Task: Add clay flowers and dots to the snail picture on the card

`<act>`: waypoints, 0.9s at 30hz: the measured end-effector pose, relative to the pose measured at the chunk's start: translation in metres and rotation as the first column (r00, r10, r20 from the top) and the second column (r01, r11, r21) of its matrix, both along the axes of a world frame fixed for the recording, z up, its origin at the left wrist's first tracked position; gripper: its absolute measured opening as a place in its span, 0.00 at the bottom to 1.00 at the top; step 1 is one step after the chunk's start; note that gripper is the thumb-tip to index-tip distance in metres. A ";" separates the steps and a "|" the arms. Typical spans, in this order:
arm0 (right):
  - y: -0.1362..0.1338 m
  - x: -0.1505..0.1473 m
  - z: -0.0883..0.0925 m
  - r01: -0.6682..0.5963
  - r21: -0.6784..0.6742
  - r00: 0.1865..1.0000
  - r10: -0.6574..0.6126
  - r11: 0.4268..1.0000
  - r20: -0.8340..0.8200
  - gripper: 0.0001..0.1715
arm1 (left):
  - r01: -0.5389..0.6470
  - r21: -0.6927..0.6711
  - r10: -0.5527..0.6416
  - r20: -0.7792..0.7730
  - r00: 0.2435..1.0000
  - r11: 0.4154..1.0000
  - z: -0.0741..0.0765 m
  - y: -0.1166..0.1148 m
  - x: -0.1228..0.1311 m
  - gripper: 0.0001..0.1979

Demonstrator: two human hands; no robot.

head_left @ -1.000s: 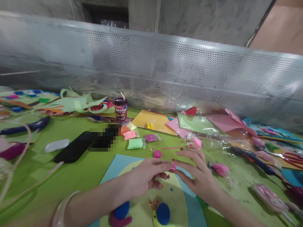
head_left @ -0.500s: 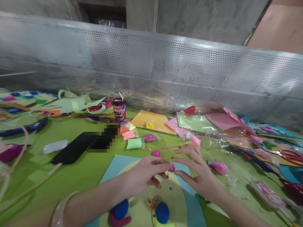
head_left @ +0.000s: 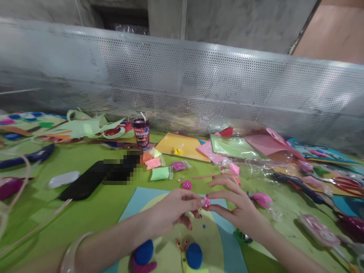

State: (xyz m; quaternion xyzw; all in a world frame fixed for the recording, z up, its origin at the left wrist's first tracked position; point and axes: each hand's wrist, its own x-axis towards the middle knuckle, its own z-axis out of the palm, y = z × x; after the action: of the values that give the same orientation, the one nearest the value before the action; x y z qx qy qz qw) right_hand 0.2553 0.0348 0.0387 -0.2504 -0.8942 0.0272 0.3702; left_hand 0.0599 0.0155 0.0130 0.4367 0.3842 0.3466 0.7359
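A small lumpy pink clay piece [head_left: 207,201] is pinched between my two hands, above a light blue sheet [head_left: 130,204] with a pale yellow round shape. The thumb and finger of my left hand [head_left: 182,206] grip its left side. My right hand [head_left: 234,195] touches it from the right with thumb and index finger, the other fingers spread. Below lie two blue clay discs, the left one [head_left: 144,252] on a purple curved piece and the right one [head_left: 194,256] beside small orange stalks. A pink dotted disc [head_left: 187,184] rests just beyond the sheet.
Packets of clay, such as a green one [head_left: 160,173], lie behind the sheet near a lidded cup [head_left: 141,133]. A black phone [head_left: 85,181] and white case [head_left: 64,179] are at left. Red scissors [head_left: 347,184] and plastic wrap lie right. A perforated metal panel [head_left: 182,83] stands behind.
The thumb and index finger of my right hand have closed in on the pink piece, which was held in my left fingertips. The view has shifted slightly.
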 end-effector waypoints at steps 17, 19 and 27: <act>-0.002 -0.004 -0.006 -0.015 -0.074 1.000 0.015 0.997 0.003 0.06 | 0.015 0.053 -0.012 -0.058 0.998 0.998 0.000 0.002 0.001 0.13; -0.001 -0.003 -0.005 -0.022 -0.096 1.000 0.023 0.995 0.017 0.07 | 0.018 0.057 -0.014 -0.074 0.997 0.998 -0.001 0.003 0.001 0.14; -0.003 -0.001 -0.006 -0.025 -0.106 1.000 0.025 0.994 -0.005 0.06 | 0.021 0.066 -0.014 -0.100 0.995 0.998 -0.001 0.005 0.000 0.15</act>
State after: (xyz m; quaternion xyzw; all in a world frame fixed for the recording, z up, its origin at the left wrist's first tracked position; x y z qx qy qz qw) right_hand 0.2540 0.0318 0.0325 -0.2583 -0.8939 0.0795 0.3576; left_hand 0.0600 0.0205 0.0124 0.4814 0.4048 0.3305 0.7037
